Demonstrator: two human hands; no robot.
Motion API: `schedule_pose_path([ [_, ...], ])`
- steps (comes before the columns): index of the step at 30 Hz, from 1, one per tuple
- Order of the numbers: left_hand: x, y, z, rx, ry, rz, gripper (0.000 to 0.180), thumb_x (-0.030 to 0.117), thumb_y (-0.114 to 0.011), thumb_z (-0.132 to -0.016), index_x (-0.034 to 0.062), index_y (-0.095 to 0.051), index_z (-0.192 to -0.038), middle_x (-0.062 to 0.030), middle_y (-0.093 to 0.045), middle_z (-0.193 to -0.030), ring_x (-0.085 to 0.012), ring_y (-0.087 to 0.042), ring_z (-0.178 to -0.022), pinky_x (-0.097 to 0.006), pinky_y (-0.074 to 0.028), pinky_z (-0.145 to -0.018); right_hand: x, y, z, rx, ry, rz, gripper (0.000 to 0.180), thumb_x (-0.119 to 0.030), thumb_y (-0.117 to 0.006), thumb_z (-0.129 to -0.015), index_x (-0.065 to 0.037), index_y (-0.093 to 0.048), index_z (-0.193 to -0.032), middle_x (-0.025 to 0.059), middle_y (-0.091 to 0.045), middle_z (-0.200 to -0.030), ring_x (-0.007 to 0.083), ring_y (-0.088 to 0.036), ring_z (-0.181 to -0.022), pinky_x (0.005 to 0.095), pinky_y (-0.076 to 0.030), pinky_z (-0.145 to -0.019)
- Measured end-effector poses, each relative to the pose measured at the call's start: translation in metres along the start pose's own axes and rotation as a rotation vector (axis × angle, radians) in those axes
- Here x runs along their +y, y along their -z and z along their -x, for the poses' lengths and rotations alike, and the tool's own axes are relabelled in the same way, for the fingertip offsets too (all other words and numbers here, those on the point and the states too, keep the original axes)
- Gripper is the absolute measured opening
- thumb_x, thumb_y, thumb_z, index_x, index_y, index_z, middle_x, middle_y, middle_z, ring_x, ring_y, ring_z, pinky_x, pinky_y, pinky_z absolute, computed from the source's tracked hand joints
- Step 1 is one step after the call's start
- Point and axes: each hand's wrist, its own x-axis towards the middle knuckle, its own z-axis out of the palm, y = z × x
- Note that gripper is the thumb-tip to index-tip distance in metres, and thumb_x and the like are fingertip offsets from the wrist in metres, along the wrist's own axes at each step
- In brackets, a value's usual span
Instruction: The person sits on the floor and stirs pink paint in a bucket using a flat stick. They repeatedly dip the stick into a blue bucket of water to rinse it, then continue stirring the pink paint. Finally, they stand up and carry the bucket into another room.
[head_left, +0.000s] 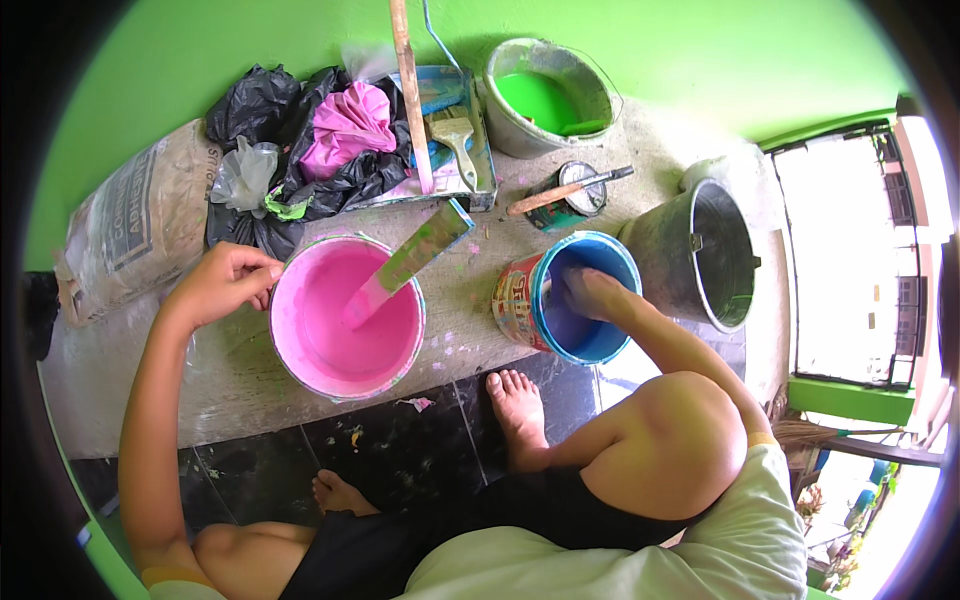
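My left hand (pixel 225 285) is at the left rim of a bucket (pixel 346 394) of pink paint, thumb and fingers pinched together on the edge. A flat, paint-smeared stick (pixel 428 243) leans in the pink paint (pixel 325 345), its lower end coated pink. To the right, my right hand (pixel 597 295) reaches down into a blue-rimmed paint pail (pixel 516 302) with a printed label. Bluish liquid shows inside this pail. The fingertips of my right hand are hidden in there, and I cannot make out whether they hold anything.
Behind the pails stand a paint tray (pixel 484 185) with a brush (pixel 455 148), a bucket (pixel 505 130) of green paint, and a small can (pixel 553 213) with a brush (pixel 570 190) across it. A dark bucket (pixel 665 250) is at right; bags (pixel 150 220) lie left.
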Motion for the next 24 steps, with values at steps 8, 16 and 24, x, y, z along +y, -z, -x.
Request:
schedule_pose_path([
  [8,0.004,0.003,0.001,-0.013,0.009,-0.037,0.033,0.026,-0.069,-0.105,-0.0046,-0.077,-0.114,-0.0074,-0.076,-0.089,-0.013,-0.071,-0.076,-0.03,-0.06,-0.071,0.013,-0.027,-0.018,0.064,0.095,0.077,0.024,-0.022,-0.06,-0.098,-0.005,-0.076,-0.092,0.0273,-0.074,-0.098,0.0422,-0.074,-0.091,0.0498,-0.06,-0.085],
  [16,0.003,0.011,0.004,-0.09,0.029,-0.173,0.034,0.027,-0.067,-0.107,0.0017,-0.074,-0.129,-0.0047,-0.077,-0.1,-0.0129,-0.07,-0.087,-0.032,-0.059,-0.082,0.012,-0.02,-0.017,0.108,0.065,-0.067,0.03,-0.022,-0.063,-0.097,-0.004,-0.066,-0.121,0.0266,-0.074,-0.097,0.0452,-0.074,-0.086,0.0565,-0.058,-0.079],
  [24,0.01,0.0,0.01,0.011,-0.106,-0.192,0.046,0.032,-0.075,-0.103,0.0041,-0.069,-0.139,-0.0064,-0.075,-0.103,-0.0129,-0.069,-0.091,-0.031,-0.057,-0.084,0.008,-0.018,-0.017,0.196,0.046,-0.047,0.02,-0.011,-0.063,-0.092,-0.001,-0.069,-0.109,0.029,-0.072,-0.099,0.0494,-0.07,-0.093,0.0553,-0.056,-0.084],
])
